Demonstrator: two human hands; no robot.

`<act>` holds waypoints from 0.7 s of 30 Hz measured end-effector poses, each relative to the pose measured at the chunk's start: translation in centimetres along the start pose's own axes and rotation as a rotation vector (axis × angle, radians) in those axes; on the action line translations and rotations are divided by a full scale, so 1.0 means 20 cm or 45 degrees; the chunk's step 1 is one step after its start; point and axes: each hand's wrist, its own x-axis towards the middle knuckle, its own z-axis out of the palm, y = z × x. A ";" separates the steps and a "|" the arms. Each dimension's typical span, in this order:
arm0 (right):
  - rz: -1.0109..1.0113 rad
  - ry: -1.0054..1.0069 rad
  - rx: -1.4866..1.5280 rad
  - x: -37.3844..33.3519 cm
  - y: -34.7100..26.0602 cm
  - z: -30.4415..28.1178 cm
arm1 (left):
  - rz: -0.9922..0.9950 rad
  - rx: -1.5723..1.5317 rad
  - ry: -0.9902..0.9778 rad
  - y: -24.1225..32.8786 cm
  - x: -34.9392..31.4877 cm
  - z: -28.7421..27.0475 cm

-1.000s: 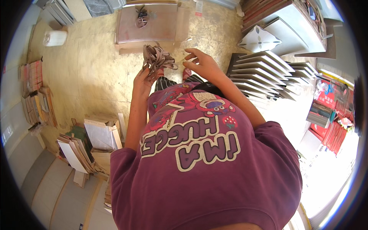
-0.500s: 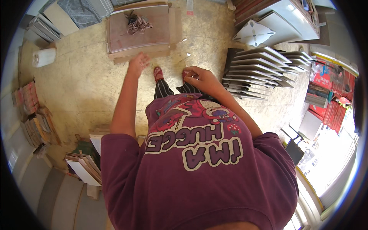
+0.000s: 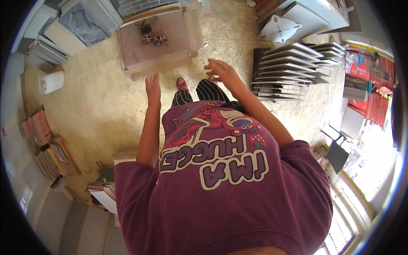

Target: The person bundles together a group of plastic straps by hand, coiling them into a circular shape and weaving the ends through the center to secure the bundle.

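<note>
Both my hands are in the air above the floor, with nothing in them. My left hand (image 3: pixel 153 88) is raised edge-on, its fingers stretched forward, just short of a flat brown slab (image 3: pixel 170 40) edged with cardboard. On top of that slab lies a tangled bundle of pinkish strips (image 3: pixel 160 40) beside a small dark object (image 3: pixel 145 29). My right hand (image 3: pixel 223 73) hangs over my right foot, its fingers loosely bent and apart. It is left of a rack of upright grey panels (image 3: pixel 289 63), not touching it.
Tile samples (image 3: pixel 85 25) lean at the far left, near a white wrapped roll (image 3: pixel 52 82). A white patterned tile (image 3: pixel 280 29) stands at the far right. Stacked red boxes (image 3: pixel 376 108) and a dark chair (image 3: pixel 338 157) are to the right. Boards (image 3: pixel 103 197) stand behind on the left.
My left hand has turned edge-on and dropped back slightly from the slab. My right hand has moved forward and its fingers have opened. The view has shifted a little as my feet stepped.
</note>
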 end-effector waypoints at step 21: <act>-0.754 0.511 -0.315 -0.18 -0.25 0.29 | -0.334 -0.748 -0.991 0.64 -0.12 0.52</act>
